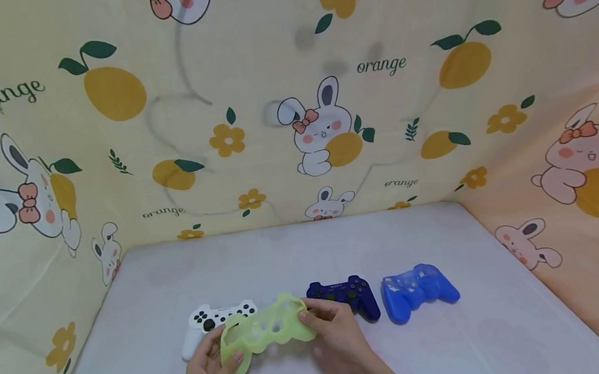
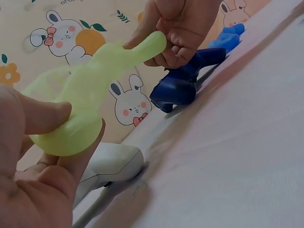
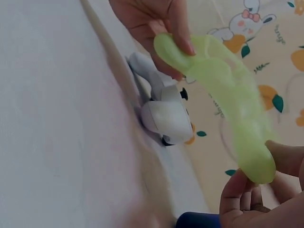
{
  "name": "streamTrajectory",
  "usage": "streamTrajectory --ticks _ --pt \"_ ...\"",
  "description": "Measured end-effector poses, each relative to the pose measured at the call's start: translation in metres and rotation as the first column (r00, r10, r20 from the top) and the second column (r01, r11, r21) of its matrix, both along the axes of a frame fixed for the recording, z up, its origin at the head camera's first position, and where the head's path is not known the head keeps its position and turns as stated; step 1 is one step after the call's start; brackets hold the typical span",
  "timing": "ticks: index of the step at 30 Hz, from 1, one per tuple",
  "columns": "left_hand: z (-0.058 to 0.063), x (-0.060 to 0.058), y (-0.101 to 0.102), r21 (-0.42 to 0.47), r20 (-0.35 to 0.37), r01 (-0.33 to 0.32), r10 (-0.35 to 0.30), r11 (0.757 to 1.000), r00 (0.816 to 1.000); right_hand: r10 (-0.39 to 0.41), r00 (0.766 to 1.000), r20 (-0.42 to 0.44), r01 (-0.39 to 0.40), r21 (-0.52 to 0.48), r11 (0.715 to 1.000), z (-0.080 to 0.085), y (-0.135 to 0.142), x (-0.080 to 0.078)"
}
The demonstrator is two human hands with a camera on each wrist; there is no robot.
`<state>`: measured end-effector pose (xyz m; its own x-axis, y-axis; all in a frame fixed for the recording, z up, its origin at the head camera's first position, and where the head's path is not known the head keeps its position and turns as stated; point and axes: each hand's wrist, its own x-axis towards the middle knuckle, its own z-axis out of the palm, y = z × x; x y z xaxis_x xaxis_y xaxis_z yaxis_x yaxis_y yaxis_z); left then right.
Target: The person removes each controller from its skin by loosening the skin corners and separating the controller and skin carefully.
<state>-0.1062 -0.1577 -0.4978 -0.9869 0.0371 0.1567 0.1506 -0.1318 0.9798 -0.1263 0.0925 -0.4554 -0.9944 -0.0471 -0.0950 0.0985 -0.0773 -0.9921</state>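
Observation:
Both hands hold up a pale green silicone controller cover (image 1: 264, 330), one at each end, above the table. My left hand (image 1: 204, 367) pinches its left grip between thumb and fingers. At the other end, my right hand (image 1: 339, 332) pinches the right grip, thumb on top. Behind the cover lies a white game controller (image 1: 197, 332), partly hidden by it. A dark blue game controller (image 1: 365, 303) sits just beyond my right hand, which hides part of it. In the right wrist view the cover (image 3: 228, 95) looks bent and hollow, with the white controller (image 3: 166, 118) beneath.
A bright blue silicone cover (image 1: 421, 292) lies on the table to the right of the dark blue controller; whether anything is inside, I cannot tell. The white table (image 1: 504, 323) is walled by a printed cloth (image 1: 266, 53) with rabbits and oranges.

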Motion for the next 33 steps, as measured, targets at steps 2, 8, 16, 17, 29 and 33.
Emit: streamTrajectory --ticks 2,8,16,17,29,33 --pt "0.0 0.001 0.0 0.02 -0.007 0.008 -0.007 1.0 1.0 -0.026 1.0 0.014 0.026 0.012 1.0 0.001 0.001 -0.001" --pt "-0.003 0.001 0.002 0.05 -0.04 0.027 -0.025 0.998 0.999 -0.03 0.997 0.071 0.033 -0.05 0.998 0.003 0.005 -0.001" --pt "-0.006 -0.001 0.004 0.029 -0.028 0.001 -0.001 1.0 1.0 0.066 0.996 0.053 -0.063 -0.052 0.997 0.008 0.01 -0.002" --pt "-0.005 -0.001 0.004 0.025 -0.014 0.004 -0.004 1.0 1.0 0.079 0.996 0.045 -0.078 -0.035 0.996 0.009 0.011 -0.003" --pt "0.001 0.003 0.018 -0.025 0.136 0.1 -0.096 0.995 0.986 0.289 0.949 0.13 -0.29 -0.007 0.957 0.016 0.046 -0.003" --pt "0.004 0.003 0.027 -0.116 0.188 0.173 -0.149 0.978 0.971 0.354 0.922 0.159 -0.354 -0.027 0.935 0.018 0.071 -0.002"
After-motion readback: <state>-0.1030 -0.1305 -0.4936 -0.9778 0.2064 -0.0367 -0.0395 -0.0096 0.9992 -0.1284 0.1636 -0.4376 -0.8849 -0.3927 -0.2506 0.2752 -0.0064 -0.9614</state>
